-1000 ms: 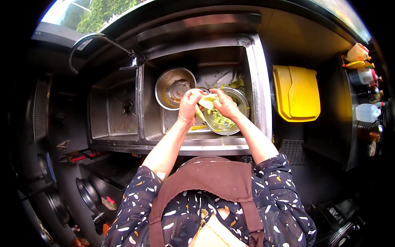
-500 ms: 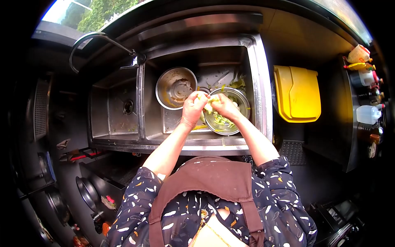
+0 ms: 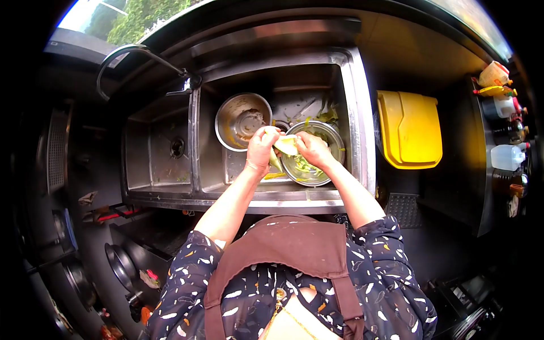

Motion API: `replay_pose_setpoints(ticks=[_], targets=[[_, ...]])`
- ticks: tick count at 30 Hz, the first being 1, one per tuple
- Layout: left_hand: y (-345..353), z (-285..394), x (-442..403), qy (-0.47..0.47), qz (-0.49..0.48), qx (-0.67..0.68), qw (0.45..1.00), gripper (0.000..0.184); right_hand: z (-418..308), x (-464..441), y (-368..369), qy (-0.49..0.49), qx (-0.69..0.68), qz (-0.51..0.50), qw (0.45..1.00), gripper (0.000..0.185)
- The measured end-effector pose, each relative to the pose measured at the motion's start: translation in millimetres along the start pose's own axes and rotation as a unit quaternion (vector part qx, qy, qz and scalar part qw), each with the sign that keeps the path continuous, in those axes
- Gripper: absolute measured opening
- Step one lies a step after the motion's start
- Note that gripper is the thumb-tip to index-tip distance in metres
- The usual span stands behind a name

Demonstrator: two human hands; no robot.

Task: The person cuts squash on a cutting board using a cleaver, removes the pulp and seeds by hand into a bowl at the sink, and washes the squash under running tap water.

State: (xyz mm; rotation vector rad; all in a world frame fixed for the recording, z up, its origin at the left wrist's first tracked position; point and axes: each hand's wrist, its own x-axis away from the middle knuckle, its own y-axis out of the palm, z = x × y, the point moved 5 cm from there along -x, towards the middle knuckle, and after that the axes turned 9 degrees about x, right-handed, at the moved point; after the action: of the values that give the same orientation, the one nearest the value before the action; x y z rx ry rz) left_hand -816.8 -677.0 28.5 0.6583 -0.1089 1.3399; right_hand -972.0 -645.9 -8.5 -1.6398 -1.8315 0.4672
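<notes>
Pale green leafy vegetable (image 3: pixel 287 145) stretches between my two hands above the right-hand bowl. My left hand (image 3: pixel 260 150) is closed around it, and a green piece hangs below the fingers. On the other side, my right hand (image 3: pixel 315 150) pinches its edge. Below that hand stands a metal bowl (image 3: pixel 341 148) with torn green pieces inside. Left of it, a second metal bowl (image 3: pixel 225 116) has brownish residue and a pale lump at its bottom. Both bowls sit in the larger basin of a steel sink (image 3: pixel 358 113).
Green scraps (image 3: pixel 328 115) lie at the basin's back right. A curved faucet (image 3: pixel 141 50) rises behind the smaller left basin (image 3: pixel 164 161). Right of the sink stands a yellow lidded bin (image 3: pixel 409 130). Bottles (image 3: pixel 506 157) line a shelf at the far right.
My hands have moved slightly apart, the right one to the right. More of the pale leaf now shows between them.
</notes>
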Motion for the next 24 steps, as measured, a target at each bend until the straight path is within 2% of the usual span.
replay_pose_setpoints(ticks=[1,3,4,5,7,11,13,15,16,17,19,20,21,23,24], targets=[[-0.8,-0.4,1.2,-0.002,0.003,-0.004,1.000,0.018,4.3,-0.6,5.1,0.000,-0.001,0.000,1.000,0.029],[-2.6,2.7,3.1,0.002,0.009,-0.014,1.000,0.018,28.9,-4.6,14.4,0.042,-0.056,0.068,0.995,0.028],[-4.2,4.0,3.0,0.007,0.016,-0.024,1.000,0.019,37.8,-5.7,16.6,0.061,-0.080,0.051,0.994,0.036],[-5.3,4.3,2.7,0.007,0.017,-0.023,1.000,0.019,43.6,-6.3,19.3,0.060,-0.079,0.050,0.994,0.036],[-5.4,5.6,3.3,0.030,-0.002,-0.044,0.999,0.019,38.7,-0.6,13.0,0.087,0.005,0.022,0.996,0.049],[-0.1,0.9,5.3,0.053,-0.001,-0.047,0.997,0.019,20.5,5.4,1.6,0.097,0.061,0.032,0.993,0.062],[2.5,-0.6,5.1,0.094,-0.015,-0.054,0.994,0.018,15.0,7.8,10.3,0.159,-0.048,-0.045,0.985,0.066],[5.0,-6.3,7.7,0.088,-0.009,-0.026,0.996,0.018,12.1,9.9,35.6,0.166,-0.284,-0.065,0.942,0.063],[5.5,-7.4,9.0,0.082,-0.002,0.001,0.997,0.018,18.0,8.5,46.3,0.201,-0.289,-0.043,0.935,0.049],[5.5,-6.5,9.4,0.082,-0.002,0.002,0.997,0.018,24.7,7.7,52.7,0.201,-0.288,-0.043,0.935,0.049],[1.2,-5.1,11.6,0.048,0.021,0.058,0.997,0.017,9.3,9.8,27.7,0.057,-0.104,0.127,0.985,0.038],[0.0,-2.0,11.8,0.049,0.024,0.059,0.997,0.017,3.2,16.9,20.2,0.006,0.002,0.158,0.987,0.026],[-3.2,-0.7,12.0,0.049,0.023,0.059,0.997,0.017,6.1,17.7,19.7,0.006,0.002,0.158,0.987,0.026],[-5.8,0.6,10.7,0.034,-0.001,0.080,0.996,0.017,1.7,19.8,4.2,-0.121,0.086,0.251,0.957,0.022],[-4.9,5.7,13.6,0.022,0.012,0.103,0.994,0.019,30.9,9.3,15.2,-0.073,0.117,0.277,0.951,0.020]])
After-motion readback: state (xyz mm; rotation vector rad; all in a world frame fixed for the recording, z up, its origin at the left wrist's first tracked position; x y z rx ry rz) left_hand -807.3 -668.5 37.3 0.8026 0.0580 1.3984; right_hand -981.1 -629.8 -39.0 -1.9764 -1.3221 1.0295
